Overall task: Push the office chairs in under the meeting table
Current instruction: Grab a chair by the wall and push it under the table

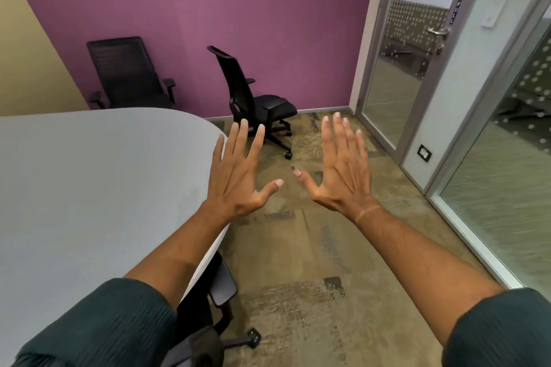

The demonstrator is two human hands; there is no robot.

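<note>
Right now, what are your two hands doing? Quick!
Left hand: open, fingers spread, holding nothing.
Right hand: open, fingers spread, holding nothing.

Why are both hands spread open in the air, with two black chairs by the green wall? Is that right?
Almost. The head view shows the wall behind the chairs is purple, not green. The rest holds: the left hand and right hand are spread open in the air, holding nothing, and two black office chairs, one behind the table and one side-on, stand by that wall.

No legible text; door (417,68) sign (455,12) unreadable
</note>
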